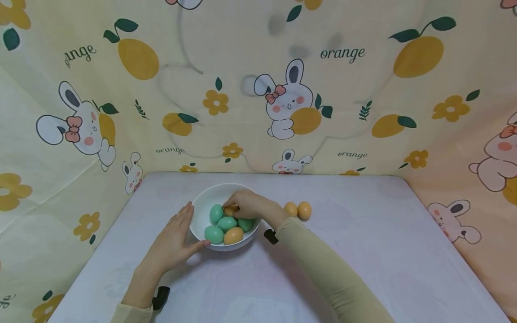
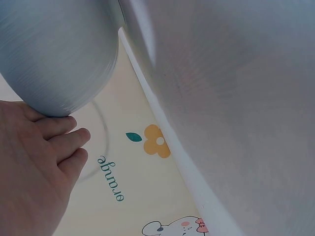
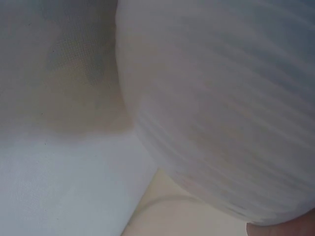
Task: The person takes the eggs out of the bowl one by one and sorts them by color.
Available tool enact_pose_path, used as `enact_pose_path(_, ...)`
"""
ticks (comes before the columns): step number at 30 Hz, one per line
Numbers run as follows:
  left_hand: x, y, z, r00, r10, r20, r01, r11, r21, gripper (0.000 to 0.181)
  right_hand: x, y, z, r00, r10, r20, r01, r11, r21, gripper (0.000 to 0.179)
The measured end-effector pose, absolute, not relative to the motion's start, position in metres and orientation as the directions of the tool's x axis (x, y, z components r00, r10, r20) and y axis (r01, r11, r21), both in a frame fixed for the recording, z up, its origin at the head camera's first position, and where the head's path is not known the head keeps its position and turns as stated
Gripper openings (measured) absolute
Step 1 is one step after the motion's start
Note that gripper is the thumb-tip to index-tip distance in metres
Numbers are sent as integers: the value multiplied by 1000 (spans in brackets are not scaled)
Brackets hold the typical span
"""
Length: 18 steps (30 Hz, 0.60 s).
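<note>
A white bowl (image 1: 197, 226) stands on the table with several green eggs (image 1: 214, 233) and an orange egg (image 1: 233, 236) in it. My left hand (image 1: 173, 242) lies along the bowl's left side, fingers extended against the outer wall and thumb by the front rim. In the left wrist view those fingers touch the bowl's wall (image 2: 59, 54). Reaching over the rim from the right, my right hand (image 1: 251, 205) pinches another orange egg (image 1: 230, 211) inside the bowl, partly hidden by the fingers. In the right wrist view the bowl's outside (image 3: 211, 113) covers most of the picture.
Two orange eggs (image 1: 304, 210) sit side by side on the table just right of the bowl, near my right forearm. The white table (image 1: 355, 251) ends at a printed cloth backdrop (image 1: 242, 54), which also rises on both sides.
</note>
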<state>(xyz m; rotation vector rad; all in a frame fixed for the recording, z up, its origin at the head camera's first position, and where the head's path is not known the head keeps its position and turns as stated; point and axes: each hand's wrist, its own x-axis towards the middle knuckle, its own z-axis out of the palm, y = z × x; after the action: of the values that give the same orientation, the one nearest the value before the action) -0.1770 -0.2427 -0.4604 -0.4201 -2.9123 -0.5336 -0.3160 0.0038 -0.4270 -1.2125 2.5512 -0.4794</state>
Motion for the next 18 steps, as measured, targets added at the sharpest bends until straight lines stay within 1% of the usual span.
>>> enact_pose_path(4, -177, -243, -461, -948, 249, 196, 302, 896, 325, 111, -316, 3, -429, -620, -778, -102, -693, 605, -393, 43)
enact_pose_path(9, -176, -242, -460, -946, 253, 204, 309, 893, 327, 111, -315, 5, -429, -611, -787, -82, -715, 593, -369, 43)
enact_pose_path(18, -175, -242, -460, -953, 241, 186, 291, 899, 326, 111, -315, 6, -430, -600, -799, -48, -725, 567, -391, 45)
